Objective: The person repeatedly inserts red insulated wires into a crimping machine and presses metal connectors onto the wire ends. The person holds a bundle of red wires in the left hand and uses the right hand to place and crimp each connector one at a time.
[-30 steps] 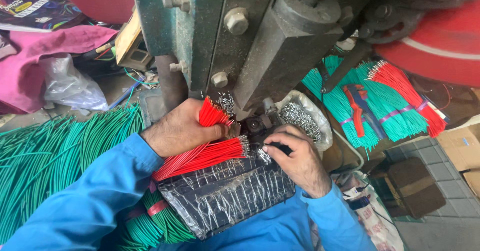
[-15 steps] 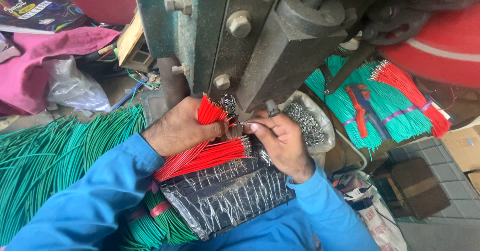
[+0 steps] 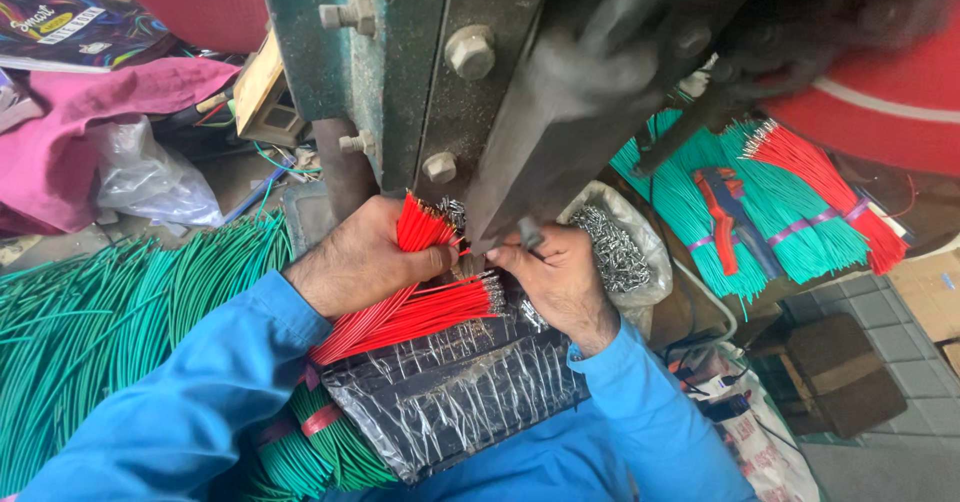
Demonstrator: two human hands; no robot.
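My left hand (image 3: 365, 257) grips a bundle of short red wires (image 3: 418, 230), their ends pointing up toward the base of a green metal press (image 3: 400, 72). A second bunch of red wires with metal tips (image 3: 430, 312) lies just below, across a black plastic-wrapped block (image 3: 460, 387). My right hand (image 3: 555, 277) is pinched on a small piece right under the press's dark ram (image 3: 560, 132); what it holds is too small to tell. Both sleeves are blue.
A bag of small metal terminals (image 3: 615, 247) sits behind my right hand. Long green wires (image 3: 110, 332) spread at the left. Green and red wire bundles with a red-blue hand tool (image 3: 725, 217) lie at the right. Pink cloth (image 3: 70, 132), a clear plastic bag and a red tub are at the back left.
My right hand moved up from the tipped red wires to the spot under the ram. My left hand stayed on its red bundle. The view has shifted slightly.
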